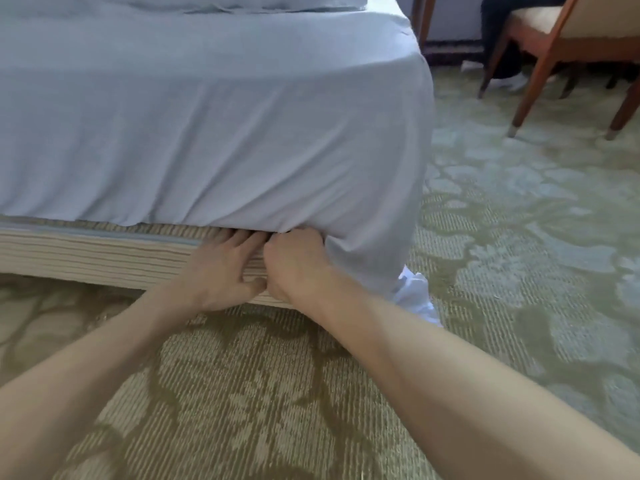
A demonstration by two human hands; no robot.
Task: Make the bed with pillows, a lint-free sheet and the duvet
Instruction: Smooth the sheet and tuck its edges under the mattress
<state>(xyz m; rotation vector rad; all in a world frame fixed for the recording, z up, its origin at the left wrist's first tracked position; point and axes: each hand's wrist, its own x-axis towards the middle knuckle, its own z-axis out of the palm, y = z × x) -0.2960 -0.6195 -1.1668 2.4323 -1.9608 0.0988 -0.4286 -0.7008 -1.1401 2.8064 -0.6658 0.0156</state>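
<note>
A pale grey-white sheet [214, 126] covers the mattress and hangs down its side to the bed's corner. My left hand [225, 268] lies flat against the striped bed base [86, 251], its fingertips pushed into the gap under the mattress. Right beside it, my right hand [294, 265] is curled into a fist at the sheet's lower edge and grips a bunch of the cloth. A loose tail of sheet [415, 292] hangs at the corner down to the floor. A pillow or folded bedding [225, 1] shows at the top edge.
Patterned green-beige carpet [519, 237] surrounds the bed. A wooden chair [554, 46] with a cream seat stands at the back right, with a person's dark trouser leg and white shoe [509, 77] beside it.
</note>
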